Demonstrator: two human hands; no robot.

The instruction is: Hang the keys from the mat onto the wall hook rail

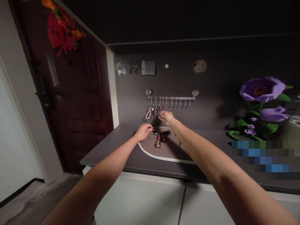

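While the left hand (pixel 143 132), fingers pinched, grip unclear, is just beside key bundles (pixel 158 142) in a white-rimmed tray (pixel 150 154), the loosely open right hand (pixel 166 117) is near hanging keys (pixel 155 110) on a clear rail (pixel 172 98), its forearm (pixel 208 157) blocking part of the tray.

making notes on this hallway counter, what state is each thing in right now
Hook rail: fixed to the wall, keys on its left end
Pink strap: hanging below the rail
Brown key fob: lying inside the white edge
Left hand: fingers bent, beside the lying keys
Right hand: raised by the hanging keys, grip unclear
Dark red door: looks shut
White cabinet doors: shut
Upper purple flower: wide open
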